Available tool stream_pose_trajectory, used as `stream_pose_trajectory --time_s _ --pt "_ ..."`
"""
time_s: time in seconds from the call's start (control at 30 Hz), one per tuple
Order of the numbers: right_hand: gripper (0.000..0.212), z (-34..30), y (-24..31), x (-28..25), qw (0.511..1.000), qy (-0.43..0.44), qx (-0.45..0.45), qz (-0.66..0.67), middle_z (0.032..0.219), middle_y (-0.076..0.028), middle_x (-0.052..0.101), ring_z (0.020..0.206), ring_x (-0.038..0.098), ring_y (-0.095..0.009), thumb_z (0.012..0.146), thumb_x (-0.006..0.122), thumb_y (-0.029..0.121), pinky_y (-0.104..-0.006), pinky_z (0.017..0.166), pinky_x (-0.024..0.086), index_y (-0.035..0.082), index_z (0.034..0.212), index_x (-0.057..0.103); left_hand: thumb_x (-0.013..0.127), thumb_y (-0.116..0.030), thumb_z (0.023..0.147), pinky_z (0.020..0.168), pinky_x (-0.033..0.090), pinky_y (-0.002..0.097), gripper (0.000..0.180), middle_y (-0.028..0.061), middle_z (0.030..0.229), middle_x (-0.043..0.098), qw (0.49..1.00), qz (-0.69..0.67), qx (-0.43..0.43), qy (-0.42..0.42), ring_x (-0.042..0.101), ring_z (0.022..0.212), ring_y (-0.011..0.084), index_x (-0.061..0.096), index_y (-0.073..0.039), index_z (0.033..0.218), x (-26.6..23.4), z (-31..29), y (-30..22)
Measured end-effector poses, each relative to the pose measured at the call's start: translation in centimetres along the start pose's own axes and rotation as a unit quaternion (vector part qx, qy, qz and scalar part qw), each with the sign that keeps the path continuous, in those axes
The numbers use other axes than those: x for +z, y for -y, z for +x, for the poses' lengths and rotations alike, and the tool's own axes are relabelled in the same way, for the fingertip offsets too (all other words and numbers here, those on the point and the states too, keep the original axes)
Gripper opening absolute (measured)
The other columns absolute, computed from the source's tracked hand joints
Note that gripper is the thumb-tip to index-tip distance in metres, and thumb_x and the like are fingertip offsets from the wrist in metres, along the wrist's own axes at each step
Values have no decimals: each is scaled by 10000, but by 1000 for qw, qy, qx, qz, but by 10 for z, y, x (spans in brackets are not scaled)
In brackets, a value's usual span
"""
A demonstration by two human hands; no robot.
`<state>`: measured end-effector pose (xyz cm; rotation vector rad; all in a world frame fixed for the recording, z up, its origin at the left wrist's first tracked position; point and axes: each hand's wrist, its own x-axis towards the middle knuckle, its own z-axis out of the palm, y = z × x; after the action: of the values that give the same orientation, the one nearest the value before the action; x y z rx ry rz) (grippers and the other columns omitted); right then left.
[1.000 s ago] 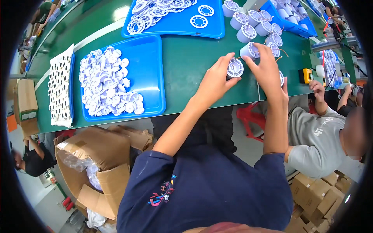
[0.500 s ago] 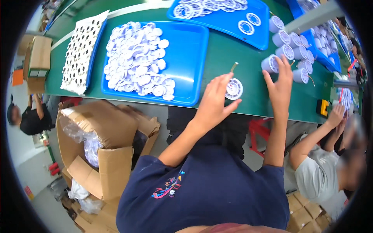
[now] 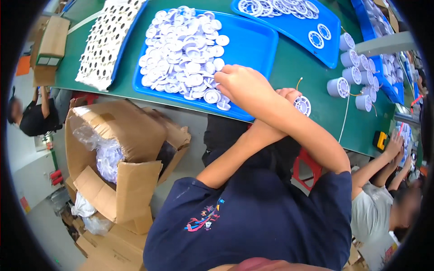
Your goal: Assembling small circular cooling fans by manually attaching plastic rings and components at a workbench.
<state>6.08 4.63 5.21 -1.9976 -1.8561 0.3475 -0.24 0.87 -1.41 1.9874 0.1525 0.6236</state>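
Right hand has swung across to the blue rectangular plastic tray heaped with round white plastic caps — can't tell if it's pinching any. Left hand is curled round a white-faced, spoked round part near the green tabletop edge.

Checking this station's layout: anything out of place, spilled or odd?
Crossed arms look awkward: the right hand reaches over the left forearm to white caps in a blue tray; the left hand is at a white round part. Two white rings lie off their pile. No spill or damage stands out on the bench.
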Motion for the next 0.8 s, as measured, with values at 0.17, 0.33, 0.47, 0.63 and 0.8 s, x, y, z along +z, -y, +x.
stream_pose_trajectory --time_s 0.17,0.33,0.47,0.63,0.8 --pt "206 -55 0 -47 978 -208 -20 28 1239 -153 744 1013 756 -334 893 797 13 -396 837 625 -2 1089 739 825 -165 886 1071 493 464 609 205 1299 660 991 49 -32 -120 635 1245 376 567 -3 1414 13 -6 8" --pt "279 -159 -28 -51 952 -266 132 -72 1257 -174 755 1039 742 -349 844 828 -45 -432 883 616 -18 1112 756 935 -98 704 960 493 479 714 185 1248 668 997 19 -19 -69 645 1159 398 619 -8 1338 -1 6 -12" --pt "279 -174 -21 -43 955 -259 141 -30 1231 -173 759 1100 719 -369 848 837 -35 -450 936 596 -15 1112 753 930 -88 700 931 492 467 718 158 1239 662 996 40 4 -82 641 1123 372 627 -22 1348 3 3 -14" --pt "260 -177 -23 -30 922 -315 209 89 1214 -164 767 1109 721 -334 871 827 -29 -416 962 577 -7 1120 758 933 -88 700 917 493 458 714 156 1233 663 995 45 9 -89 641 1112 367 632 -16 1344 5 3 -12" --pt "214 -177 -23 -30 888 -328 265 185 1216 -156 771 1128 723 -304 907 804 -10 -396 979 564 -2 1117 770 934 -95 707 911 498 461 692 158 1228 668 995 46 2 -92 644 1102 365 639 -13 1327 7 5 -15"
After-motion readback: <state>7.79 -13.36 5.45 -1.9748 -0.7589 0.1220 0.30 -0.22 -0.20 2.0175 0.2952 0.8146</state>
